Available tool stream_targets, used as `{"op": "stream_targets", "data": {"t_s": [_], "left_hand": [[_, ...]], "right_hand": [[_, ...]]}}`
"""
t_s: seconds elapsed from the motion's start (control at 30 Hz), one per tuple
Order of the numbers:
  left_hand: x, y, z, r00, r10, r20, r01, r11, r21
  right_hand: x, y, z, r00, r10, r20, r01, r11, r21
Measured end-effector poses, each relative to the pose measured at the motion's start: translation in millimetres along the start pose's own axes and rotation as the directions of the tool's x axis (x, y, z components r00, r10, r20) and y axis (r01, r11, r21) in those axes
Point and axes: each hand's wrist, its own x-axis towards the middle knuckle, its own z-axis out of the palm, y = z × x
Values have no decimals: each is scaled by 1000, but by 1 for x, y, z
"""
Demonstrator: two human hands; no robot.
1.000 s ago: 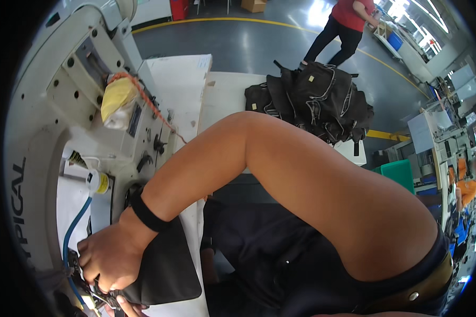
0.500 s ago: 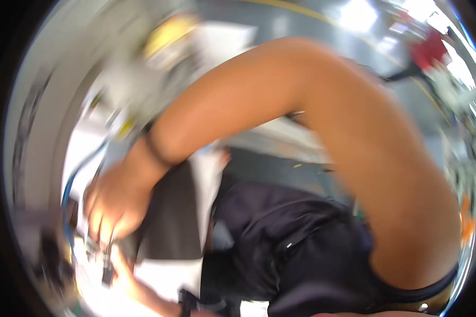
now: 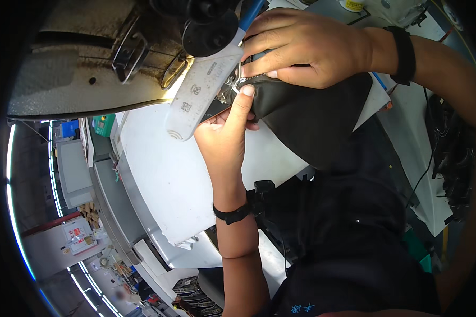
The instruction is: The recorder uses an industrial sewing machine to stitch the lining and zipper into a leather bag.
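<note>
A dark, smooth sheet of fabric or leather (image 3: pixel 317 116) lies under the needle area of a sewing machine, with what looks like a zipper along its upper edge. My left hand (image 3: pixel 227 134) grips its left edge close to the metal presser foot (image 3: pixel 236 80), thumb on top and fingers curled underneath. Across the sheet's upper edge my right hand (image 3: pixel 312 50) lies with fingers stretched toward the foot. A pale grey lever (image 3: pixel 201 98) and a black round part (image 3: pixel 210 34) partly cover the needle area.
The machine's worn arm (image 3: pixel 90 68) spans the upper left, its lamp lit. A white worktop (image 3: pixel 158 169) extends under the work. Beyond it stand a green box (image 3: pixel 103 124) and grey shelving. Dark pieces (image 3: pixel 455 158) hang at the right; a yellow-labelled container (image 3: pixel 352 5) stands at the top.
The view has swung round and steadied from a blur. My right arm, earlier stretched across to the left, now comes in from the right. Both hands now appear at the upper middle.
</note>
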Motion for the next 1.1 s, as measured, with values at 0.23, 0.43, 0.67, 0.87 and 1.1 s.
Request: {"op": "stream_targets", "data": {"t_s": [0.23, 0.43, 0.67, 0.87, 1.1], "left_hand": [[2, 5, 6, 1000, -21, 13, 21, 1000, -22], [0, -1, 3, 1000, 2, 22, -1, 999, -43], [2, -3, 3, 999, 20, 46, -17, 998, -63], [5, 1, 2, 999, 4, 43, -5, 1000, 14], [5, 2, 5, 999, 4, 35, -4, 1000, -2]], "right_hand": [[-1, 2, -3, 1000, 0, 2, 0, 1000, -7], [0, -5, -5, 999, 45, 14, -44, 999, -25], [-2, 2, -3, 999, 25, 22, -25, 1000, 16], [7, -20, -12, 952, 263, 159, -245, 962, -125], [2, -8, -8, 983, 164, 76, -160, 985, -56]]}}
